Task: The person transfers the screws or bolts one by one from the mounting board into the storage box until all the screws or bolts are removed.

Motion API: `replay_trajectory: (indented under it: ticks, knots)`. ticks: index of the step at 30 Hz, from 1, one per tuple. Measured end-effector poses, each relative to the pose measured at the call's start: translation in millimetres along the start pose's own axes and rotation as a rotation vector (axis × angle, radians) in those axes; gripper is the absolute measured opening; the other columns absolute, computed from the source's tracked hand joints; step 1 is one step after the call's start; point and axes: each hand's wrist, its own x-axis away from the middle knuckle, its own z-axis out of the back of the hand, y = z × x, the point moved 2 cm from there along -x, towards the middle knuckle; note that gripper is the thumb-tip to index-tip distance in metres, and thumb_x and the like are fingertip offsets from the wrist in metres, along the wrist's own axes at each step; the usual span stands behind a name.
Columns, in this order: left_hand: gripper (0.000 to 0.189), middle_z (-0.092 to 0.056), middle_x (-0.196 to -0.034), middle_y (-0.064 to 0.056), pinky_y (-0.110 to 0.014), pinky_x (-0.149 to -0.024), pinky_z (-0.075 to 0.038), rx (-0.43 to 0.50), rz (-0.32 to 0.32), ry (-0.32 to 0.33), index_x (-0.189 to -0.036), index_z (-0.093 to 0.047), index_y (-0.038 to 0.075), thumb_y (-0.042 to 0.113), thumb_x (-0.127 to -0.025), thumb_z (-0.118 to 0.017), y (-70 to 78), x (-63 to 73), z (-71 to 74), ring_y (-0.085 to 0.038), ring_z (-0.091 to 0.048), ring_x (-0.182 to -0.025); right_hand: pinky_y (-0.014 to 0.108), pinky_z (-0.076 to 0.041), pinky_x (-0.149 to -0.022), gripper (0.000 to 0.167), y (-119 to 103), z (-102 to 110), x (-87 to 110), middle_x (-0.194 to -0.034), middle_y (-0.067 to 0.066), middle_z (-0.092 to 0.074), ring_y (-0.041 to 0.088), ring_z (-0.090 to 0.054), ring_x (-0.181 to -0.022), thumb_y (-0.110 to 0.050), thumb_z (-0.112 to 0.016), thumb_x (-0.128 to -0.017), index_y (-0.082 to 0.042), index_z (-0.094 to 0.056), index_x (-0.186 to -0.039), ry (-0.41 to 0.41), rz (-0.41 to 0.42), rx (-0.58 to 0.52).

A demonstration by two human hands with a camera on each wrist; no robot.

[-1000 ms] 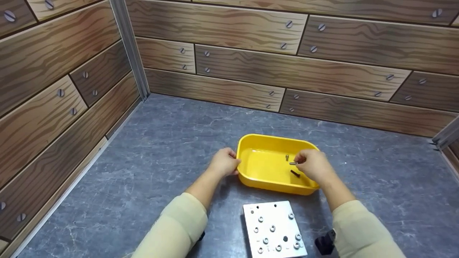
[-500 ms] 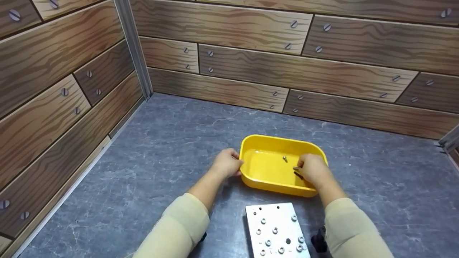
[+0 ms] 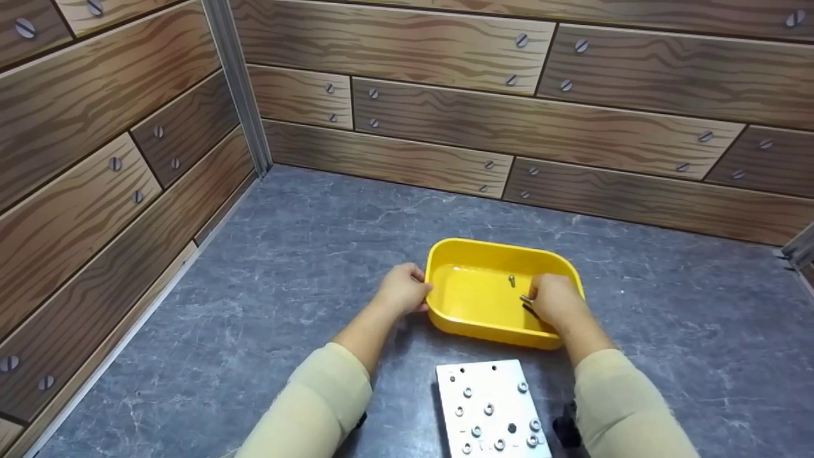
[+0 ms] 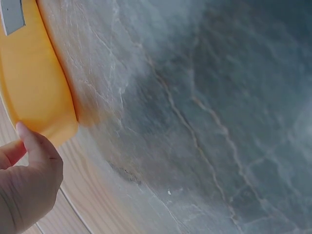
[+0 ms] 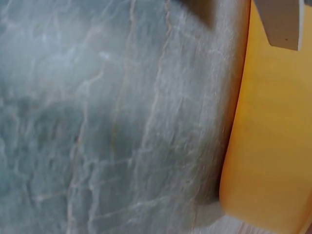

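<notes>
The yellow tray [image 3: 489, 334] lies on the grey marbled surface. My left hand [image 3: 400, 291] grips its left rim, thumb on the inside; the left wrist view also shows this left hand [image 4: 31, 180] on the tray wall [image 4: 39, 83]. My right hand [image 3: 554, 302] reaches into the tray's right part and pinches a short silver screw [image 3: 525, 299], whose end sticks out left of the fingertips. A black screw [image 3: 529, 310] lies just below, partly hidden by the hand. Another small silver screw [image 3: 512, 280] lies on the tray floor. The right wrist view shows the tray's outer wall [image 5: 268, 136], not the hand.
A silver metal block [image 3: 486, 413] with several socket-head screws and open holes lies in front of the tray. Wood-patterned walls [image 3: 381, 146] stand behind and at the left. A black device [image 3: 566, 426] sits at the right wrist.
My right hand has moved down deeper into the tray with the silver screw, covering part of the black screw. The loose silver screw has shifted slightly. My left hand keeps its grip on the rim.
</notes>
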Motion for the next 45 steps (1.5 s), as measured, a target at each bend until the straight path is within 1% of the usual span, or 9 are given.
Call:
replay_trajectory:
  ticks: [7, 13, 17, 20, 23, 30, 35, 39, 45]
  knots:
    - [0.008, -0.055, -0.084, -0.010, -0.020, -0.053, -0.054, 0.019, -0.009, -0.004, -0.091, -0.055, 0.002, 0.005, -0.086, -0.060, -0.2, 1.4, -0.2, -0.014, -0.055, -0.060, 0.033, -0.049, -0.060, 0.011, 0, 4, 2.2, -0.078, 0.011, -0.061, 0.023, -0.055, -0.071, 0.006, -0.055, -0.077, 0.001, -0.064, -0.081, -0.005, 0.018, 0.016]
    - [0.008, -0.054, -0.085, -0.010, -0.020, -0.053, -0.054, 0.018, -0.007, 0.002, -0.091, -0.055, 0.002, 0.005, -0.087, -0.060, -0.2, 1.6, 0.0, -0.013, -0.055, -0.060, 0.037, -0.051, -0.067, 0.011, -3, 12, 7.6, -0.082, 0.012, -0.061, 0.025, -0.055, -0.075, 0.004, -0.059, -0.078, 0.002, -0.064, -0.087, -0.011, 0.012, -0.028]
    - [0.009, -0.054, -0.087, -0.010, -0.020, -0.054, -0.054, 0.016, -0.008, -0.003, -0.093, -0.055, 0.001, 0.005, -0.087, -0.059, -0.5, 1.8, 0.3, -0.013, -0.056, -0.060, 0.040, -0.050, -0.070, 0.011, -8, 19, 12.4, -0.082, 0.012, -0.061, 0.026, -0.054, -0.077, 0.002, -0.061, -0.078, 0.003, -0.063, -0.089, 0.000, 0.048, -0.054]
    - [0.010, -0.054, -0.089, -0.010, -0.021, -0.055, -0.055, 0.004, 0.004, -0.002, -0.094, -0.055, 0.002, 0.007, -0.087, -0.060, -0.7, 1.8, 0.9, -0.013, -0.056, -0.062, 0.041, -0.050, -0.072, 0.012, -14, 25, 16.1, -0.081, 0.012, -0.061, 0.026, -0.055, -0.076, -0.002, -0.064, -0.079, 0.003, -0.064, -0.089, 0.013, 0.099, -0.066]
    - [0.010, -0.054, -0.090, -0.010, -0.021, -0.056, -0.055, 0.000, 0.015, 0.002, -0.095, -0.055, 0.003, 0.007, -0.087, -0.060, -0.9, 1.3, 1.0, -0.013, -0.057, -0.063, 0.042, -0.051, -0.073, 0.012, -21, 30, 21.3, -0.084, 0.011, -0.062, 0.024, -0.055, -0.077, -0.005, -0.064, -0.080, 0.001, -0.065, -0.090, 0.008, 0.123, -0.092]
    - [0.009, -0.053, -0.089, -0.010, -0.021, -0.055, -0.055, 0.010, 0.006, 0.010, -0.094, -0.055, 0.002, 0.006, -0.087, -0.059, -1.6, 0.5, 0.2, -0.014, -0.057, -0.063, 0.039, -0.054, -0.071, 0.014, -40, 38, 35.4, -0.087, 0.009, -0.062, 0.022, -0.056, -0.078, -0.007, -0.065, -0.082, -0.001, -0.064, -0.094, -0.034, 0.132, -0.154]
    - [0.008, -0.054, -0.089, -0.010, -0.021, -0.055, -0.055, 0.012, 0.003, 0.016, -0.094, -0.055, 0.002, 0.007, -0.087, -0.059, -1.2, 1.3, -0.3, -0.014, -0.057, -0.064, 0.036, -0.053, -0.072, 0.014, -51, 39, 48.9, -0.085, 0.005, -0.061, 0.019, -0.055, -0.077, -0.009, -0.068, -0.081, -0.005, -0.064, -0.094, -0.053, 0.141, -0.160]
    - [0.008, -0.054, -0.089, -0.010, -0.020, -0.054, -0.054, 0.013, 0.010, 0.023, -0.094, -0.056, 0.003, 0.008, -0.088, -0.059, -0.7, 2.2, -0.8, -0.014, -0.057, -0.064, 0.035, -0.053, -0.073, 0.013, -58, 38, 61.2, -0.083, 0.002, -0.061, 0.017, -0.055, -0.077, -0.009, -0.069, -0.080, -0.007, -0.065, -0.092, -0.060, 0.182, -0.160]
    - [0.009, -0.055, -0.090, -0.010, -0.020, -0.055, -0.054, 0.009, 0.011, 0.014, -0.095, -0.056, 0.003, 0.007, -0.088, -0.059, 0.1, 3.6, -0.6, -0.013, -0.057, -0.062, 0.030, -0.052, -0.069, 0.011, -69, 35, 79.9, -0.078, -0.003, -0.060, 0.013, -0.055, -0.073, -0.006, -0.070, -0.078, -0.008, -0.065, -0.088, -0.076, 0.296, -0.193]
